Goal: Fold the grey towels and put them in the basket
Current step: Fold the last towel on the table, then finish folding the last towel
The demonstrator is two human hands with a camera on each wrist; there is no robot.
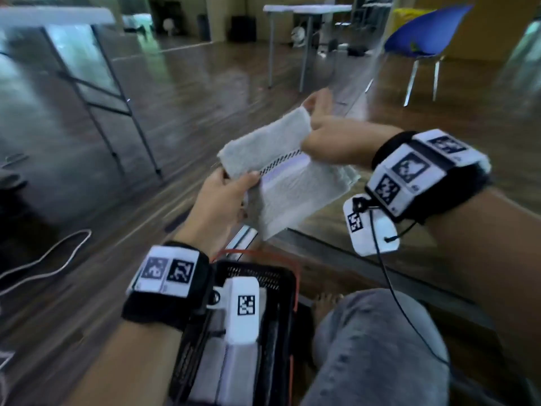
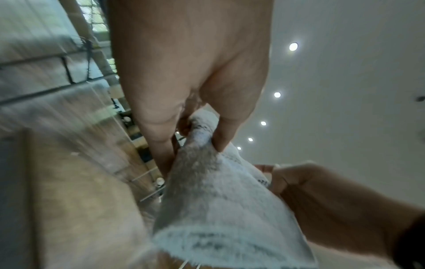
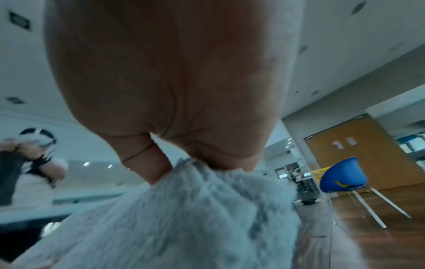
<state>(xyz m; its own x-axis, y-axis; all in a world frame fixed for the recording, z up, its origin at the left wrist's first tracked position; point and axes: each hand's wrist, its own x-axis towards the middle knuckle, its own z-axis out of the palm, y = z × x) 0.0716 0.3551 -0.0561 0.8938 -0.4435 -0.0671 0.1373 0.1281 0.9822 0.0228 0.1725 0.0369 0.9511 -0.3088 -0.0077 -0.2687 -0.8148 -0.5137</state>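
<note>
A grey towel [image 1: 278, 171] held in mid-air between both hands, folded over along its upper edge so that a narrow flap lies across the top and a band of dark stitching shows beneath it. The left hand [image 1: 218, 205] pinches the towel's near-left corner, thumb on top and fingers curled beneath the cloth; in the left wrist view the thumb and fingers [image 2: 226, 134] close on a bunched fold of the fabric. The right hand [image 1: 328, 133] grips the far corner of the folded edge, fingers curled round it, with the rest of the towel hanging below the wrist; in the right wrist view the fingers [image 3: 147, 163] are buried in the pile of the cloth. Directly below the left wrist stands a black mesh basket [image 1: 281, 276] with an orange handle, and pale folded cloth [image 1: 216, 370] lies inside it, partly hidden by the wrist-mounted camera. Just right of the basket, beneath the right forearm, is the person's knee in grey trousers [image 1: 377, 347]. Beyond the right hand stands a blue chair [image 1: 421, 36] on the wooden floor [image 1: 205, 83]; beyond the left hand, a folding table frame [image 1: 96, 92], blurred.
</note>
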